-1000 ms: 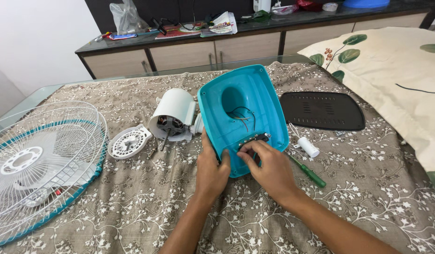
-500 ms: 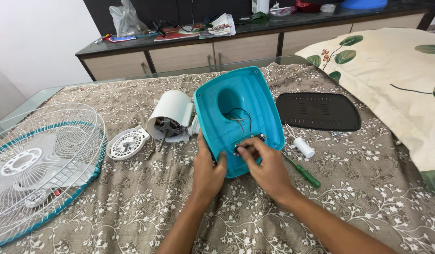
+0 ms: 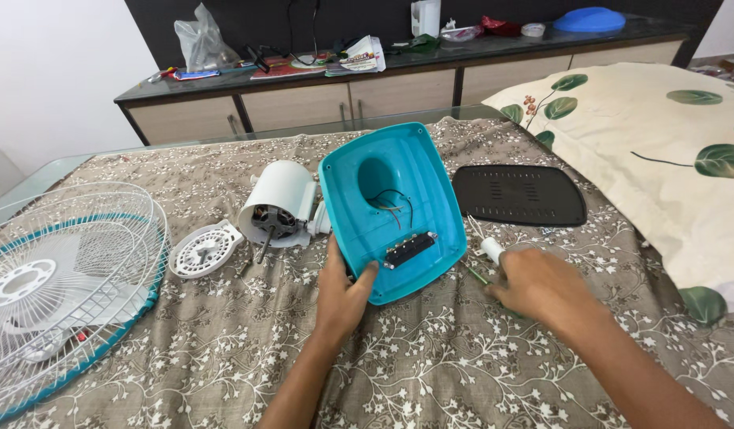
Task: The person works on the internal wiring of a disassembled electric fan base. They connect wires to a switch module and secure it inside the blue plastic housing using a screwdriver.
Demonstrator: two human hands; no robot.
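Note:
A turquoise fan base (image 3: 399, 187) lies upside down and tilted on the patterned cloth, showing its hollow inside with thin wires (image 3: 392, 205) and a black switch block (image 3: 409, 249). My left hand (image 3: 343, 298) grips the base's lower left edge, thumb on the rim. My right hand (image 3: 542, 286) rests on the cloth to the right of the base, fingers curled over a green screwdriver (image 3: 477, 275) of which only the tip end shows. A small white cylinder (image 3: 492, 249) lies just above that hand.
A white fan motor (image 3: 280, 206) and a round white cover (image 3: 204, 250) lie left of the base. A wire fan guard with blades (image 3: 57, 278) fills the left side. A black vented plate (image 3: 518, 195), a leaf-print pillow (image 3: 661, 151) and a cluttered cabinet (image 3: 303, 103) lie beyond.
My right hand left the switch block on the base and moved right, down onto the green screwdriver. My left hand stayed on the base's edge.

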